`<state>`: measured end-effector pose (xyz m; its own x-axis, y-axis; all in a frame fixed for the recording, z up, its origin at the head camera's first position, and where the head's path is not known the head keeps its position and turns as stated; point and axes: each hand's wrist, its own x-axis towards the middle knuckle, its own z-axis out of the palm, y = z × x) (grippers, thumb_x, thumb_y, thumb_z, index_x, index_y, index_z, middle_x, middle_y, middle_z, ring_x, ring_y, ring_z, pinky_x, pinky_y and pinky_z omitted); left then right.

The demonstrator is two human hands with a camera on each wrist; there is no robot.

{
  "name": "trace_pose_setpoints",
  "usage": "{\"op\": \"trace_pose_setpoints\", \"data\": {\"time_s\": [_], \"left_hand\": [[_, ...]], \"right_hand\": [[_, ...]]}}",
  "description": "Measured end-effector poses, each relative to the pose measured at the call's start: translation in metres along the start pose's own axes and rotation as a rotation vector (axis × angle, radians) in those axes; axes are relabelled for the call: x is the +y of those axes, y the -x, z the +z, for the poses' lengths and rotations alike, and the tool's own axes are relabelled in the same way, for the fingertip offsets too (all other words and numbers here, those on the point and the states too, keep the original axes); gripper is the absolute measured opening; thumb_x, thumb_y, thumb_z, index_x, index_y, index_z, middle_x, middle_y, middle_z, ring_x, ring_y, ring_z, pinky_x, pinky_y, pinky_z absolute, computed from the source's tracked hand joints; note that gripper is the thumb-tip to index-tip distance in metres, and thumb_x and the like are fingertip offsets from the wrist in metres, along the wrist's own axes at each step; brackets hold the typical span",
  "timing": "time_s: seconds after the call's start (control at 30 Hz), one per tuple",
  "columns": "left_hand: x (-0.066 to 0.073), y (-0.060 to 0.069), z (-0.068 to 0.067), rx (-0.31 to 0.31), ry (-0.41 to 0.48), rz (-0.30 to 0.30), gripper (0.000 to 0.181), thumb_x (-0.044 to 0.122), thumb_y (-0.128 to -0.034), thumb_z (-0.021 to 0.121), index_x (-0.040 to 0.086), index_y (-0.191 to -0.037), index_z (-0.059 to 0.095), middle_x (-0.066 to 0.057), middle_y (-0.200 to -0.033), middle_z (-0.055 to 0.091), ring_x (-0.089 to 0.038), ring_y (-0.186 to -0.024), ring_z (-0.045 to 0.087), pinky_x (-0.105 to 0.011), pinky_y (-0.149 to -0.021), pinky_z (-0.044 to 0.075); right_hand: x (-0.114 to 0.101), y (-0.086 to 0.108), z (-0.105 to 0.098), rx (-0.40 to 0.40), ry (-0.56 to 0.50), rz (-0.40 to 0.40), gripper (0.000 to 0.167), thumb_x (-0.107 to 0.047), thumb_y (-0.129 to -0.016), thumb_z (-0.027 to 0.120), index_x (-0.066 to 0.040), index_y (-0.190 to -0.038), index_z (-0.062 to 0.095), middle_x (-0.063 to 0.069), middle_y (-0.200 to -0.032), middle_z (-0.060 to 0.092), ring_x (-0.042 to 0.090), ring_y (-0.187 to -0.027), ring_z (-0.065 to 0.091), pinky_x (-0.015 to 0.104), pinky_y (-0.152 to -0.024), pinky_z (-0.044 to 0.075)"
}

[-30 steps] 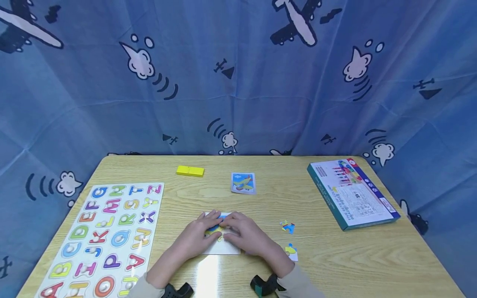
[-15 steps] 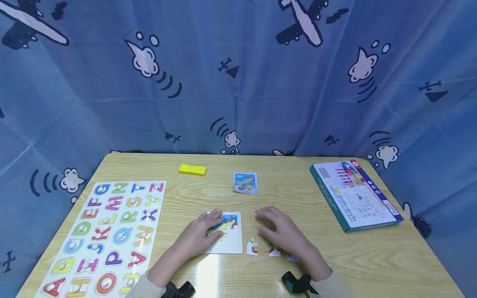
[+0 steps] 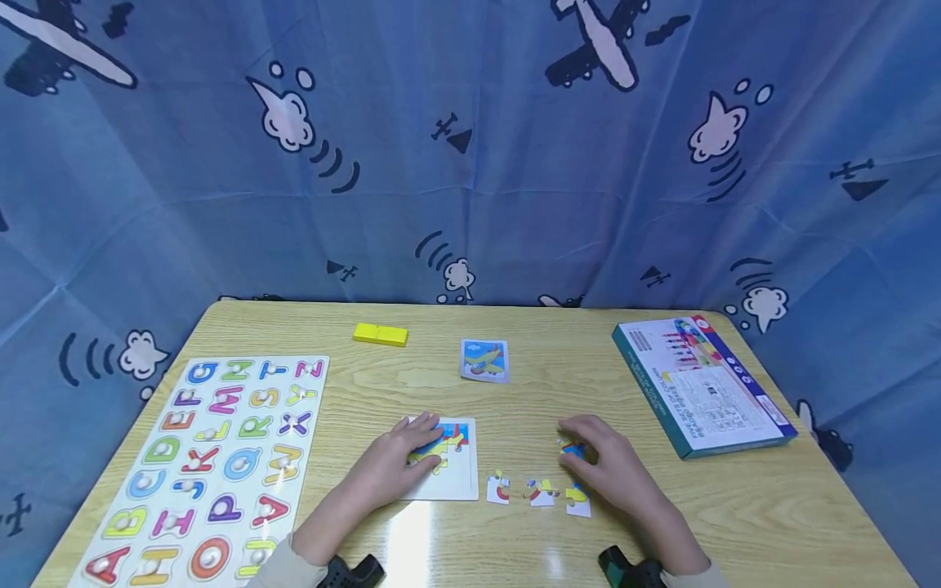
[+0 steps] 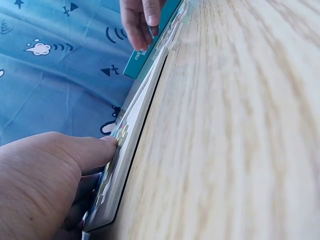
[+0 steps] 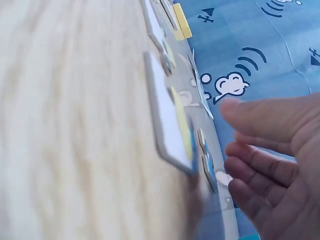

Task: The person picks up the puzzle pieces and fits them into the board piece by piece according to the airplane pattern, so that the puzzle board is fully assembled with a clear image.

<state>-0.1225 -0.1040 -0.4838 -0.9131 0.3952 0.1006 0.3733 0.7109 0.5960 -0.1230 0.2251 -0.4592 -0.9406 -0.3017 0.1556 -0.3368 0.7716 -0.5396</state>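
In the head view my left hand [image 3: 397, 459] rests on the left side of a white jigsaw tray [image 3: 459, 487], its fingers over part of a blue and yellow plane picture. The left wrist view shows that thumb on the pieces [image 4: 121, 134] at the tray's edge. My right hand [image 3: 616, 467] hovers just right of a loose blue puzzle piece [image 3: 569, 448], partly covering it. In the right wrist view its fingers [image 5: 255, 117] are apart from the pieces and hold nothing. Loose puzzle pieces lie in a row: one [image 3: 497, 491] beside the tray, another [image 3: 541, 495], and a third [image 3: 577, 504].
A small plane picture card [image 3: 484, 361] lies behind the tray. Two yellow blocks [image 3: 380, 335] sit side by side near the back edge. An alphabet peg board [image 3: 213, 457] covers the left, and a flat box [image 3: 702, 388] lies at the right.
My right hand has left the tray and moved right past the loose pieces. A piece now lies right beside the tray. My left hand has stayed on the tray.
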Motion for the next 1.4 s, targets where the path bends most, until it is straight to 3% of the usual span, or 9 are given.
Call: {"op": "trace_pose_setpoints", "data": {"time_s": [0.23, 0.43, 0.57, 1.07, 1.4], "left_hand": [[0.002, 0.001, 0.000, -0.007, 0.005, 0.004, 0.043, 0.030, -0.0901, 0.064, 0.010, -0.128, 0.060, -0.003, -0.142, 0.049, -0.024, -0.136, 0.041, -0.046, -0.114, 0.029], [0.003, 0.000, -0.001, -0.014, 0.007, 0.011, 0.043, 0.029, -0.0902, 0.064, 0.010, -0.129, 0.060, -0.004, -0.142, 0.048, -0.023, -0.136, 0.041, -0.046, -0.115, 0.028], [0.004, 0.000, 0.000, -0.013, -0.001, 0.012, 0.043, 0.030, -0.0902, 0.064, 0.010, -0.128, 0.060, -0.003, -0.142, 0.049, -0.022, -0.135, 0.041, -0.045, -0.115, 0.028], [0.001, 0.000, 0.000, -0.010, 0.001, 0.007, 0.043, 0.031, -0.0902, 0.064, 0.010, -0.128, 0.060, -0.003, -0.142, 0.049, -0.022, -0.136, 0.041, -0.044, -0.115, 0.028], [0.001, 0.000, -0.001, -0.009, 0.006, 0.008, 0.043, 0.030, -0.0902, 0.064, 0.009, -0.128, 0.061, -0.003, -0.142, 0.049, -0.021, -0.136, 0.041, -0.044, -0.116, 0.027]], "right_hand": [[0.011, 0.006, 0.001, 0.014, 0.029, 0.021, 0.041, -0.015, -0.080, 0.075, -0.008, -0.119, 0.064, 0.005, -0.114, 0.062, 0.028, -0.109, 0.059, 0.048, -0.091, 0.050], [0.017, 0.009, 0.002, 0.017, 0.039, 0.075, 0.039, -0.015, -0.080, 0.076, -0.009, -0.117, 0.066, 0.000, -0.106, 0.060, 0.019, -0.099, 0.058, 0.032, -0.075, 0.051], [0.021, 0.009, 0.003, 0.018, 0.033, 0.079, 0.035, -0.015, -0.080, 0.075, -0.011, -0.114, 0.068, -0.002, -0.103, 0.059, 0.015, -0.095, 0.056, 0.027, -0.073, 0.049], [0.028, 0.010, 0.008, 0.045, -0.019, 0.036, 0.029, -0.015, -0.082, 0.073, -0.013, -0.111, 0.069, -0.005, -0.103, 0.058, 0.013, -0.094, 0.055, 0.027, -0.076, 0.049], [0.028, 0.009, 0.011, 0.071, -0.002, -0.006, 0.030, -0.014, -0.081, 0.074, -0.015, -0.111, 0.069, -0.004, -0.107, 0.062, 0.018, -0.102, 0.055, 0.033, -0.079, 0.052]]}}
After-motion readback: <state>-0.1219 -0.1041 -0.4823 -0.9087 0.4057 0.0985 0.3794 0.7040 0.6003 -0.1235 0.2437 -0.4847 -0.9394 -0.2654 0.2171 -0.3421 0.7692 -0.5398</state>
